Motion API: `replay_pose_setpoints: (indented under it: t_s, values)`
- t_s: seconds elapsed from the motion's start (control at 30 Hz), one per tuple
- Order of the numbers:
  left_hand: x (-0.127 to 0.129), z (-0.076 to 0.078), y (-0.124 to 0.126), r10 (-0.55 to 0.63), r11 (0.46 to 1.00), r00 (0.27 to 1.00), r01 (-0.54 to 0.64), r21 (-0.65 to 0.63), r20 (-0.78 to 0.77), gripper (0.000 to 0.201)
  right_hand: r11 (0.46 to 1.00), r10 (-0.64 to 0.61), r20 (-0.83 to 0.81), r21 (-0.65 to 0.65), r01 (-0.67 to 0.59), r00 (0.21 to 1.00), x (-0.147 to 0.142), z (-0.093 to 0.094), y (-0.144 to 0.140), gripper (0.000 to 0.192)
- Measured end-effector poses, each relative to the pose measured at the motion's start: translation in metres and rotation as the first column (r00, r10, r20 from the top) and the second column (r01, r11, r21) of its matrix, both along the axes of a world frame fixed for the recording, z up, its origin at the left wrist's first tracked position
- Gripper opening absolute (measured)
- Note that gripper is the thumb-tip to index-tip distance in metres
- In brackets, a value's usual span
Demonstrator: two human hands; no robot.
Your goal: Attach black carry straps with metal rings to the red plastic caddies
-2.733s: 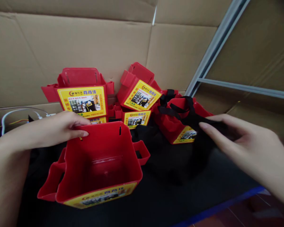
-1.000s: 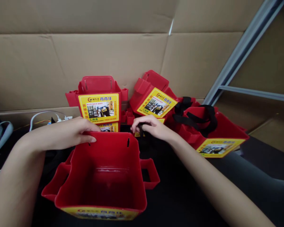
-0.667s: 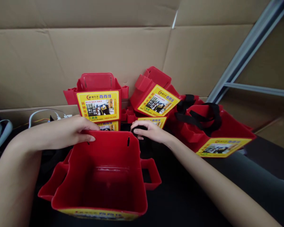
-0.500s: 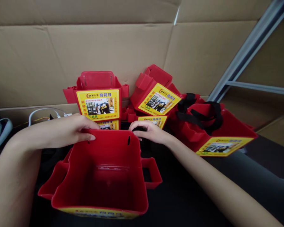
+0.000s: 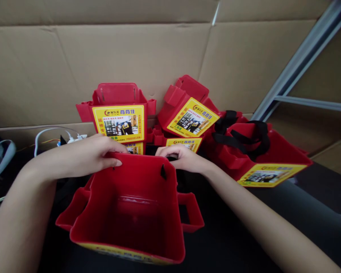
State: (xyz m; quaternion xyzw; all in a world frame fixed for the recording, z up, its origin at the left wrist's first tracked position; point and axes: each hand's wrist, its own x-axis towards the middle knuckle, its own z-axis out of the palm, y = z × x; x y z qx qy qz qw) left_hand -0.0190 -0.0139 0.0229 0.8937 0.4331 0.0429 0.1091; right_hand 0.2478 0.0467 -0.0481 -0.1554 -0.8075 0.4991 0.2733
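Note:
A red plastic tool box (image 5: 143, 178) stands tilted in front of me, its open top facing me and its yellow label at the near edge. My left hand (image 5: 98, 156) pinches the upper left corner of its back wall, thumb inside. Behind the upper right corner, the curled fingers of my right hand (image 5: 184, 157) hold a black strap, mostly hidden by the wall and the hand. A small black strap end (image 5: 163, 171) pokes through the right slot. The left slot is partly under my thumb.
Stacked red tool boxes (image 5: 118, 123) stand behind, with more tilted boxes (image 5: 191, 117) beside them. At right lies a box with black straps (image 5: 275, 151). A white power strip (image 5: 76, 139) with cables is at left. Cardboard (image 5: 130, 57) lines the back, and a metal frame (image 5: 298, 60) rises at right.
The black strap end now shows through the right slot, which was bare before. The held box and both hands have shifted slightly right in view.

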Motion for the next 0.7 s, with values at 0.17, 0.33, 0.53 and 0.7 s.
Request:
replay_pose_setpoints:
  t_s: [0.17,0.33,0.53,0.7]
  values:
    - [0.035,-0.005,-0.030,0.246,0.889,0.968,-0.246,0.386,0.049,0.025,0.994,0.040,0.033,-0.102,-0.037,0.999,0.011,0.007,0.001,0.012]
    - [0.086,-0.019,-0.050,0.281,0.930,0.955,-0.246,0.274,-0.096,0.036,0.995,0.040,0.057,-0.096,-0.035,0.998,0.008,0.010,-0.004,0.015]
    - [0.090,-0.024,-0.042,0.188,0.955,0.977,-0.159,0.250,-0.097,0.026,0.994,0.113,0.018,0.005,-0.114,0.993,0.011,0.020,-0.013,0.022]
    - [0.071,-0.011,-0.039,0.108,0.969,0.994,-0.110,0.220,0.020,0.020,0.950,0.120,0.082,0.279,-0.139,0.989,0.009,0.037,-0.035,0.046]
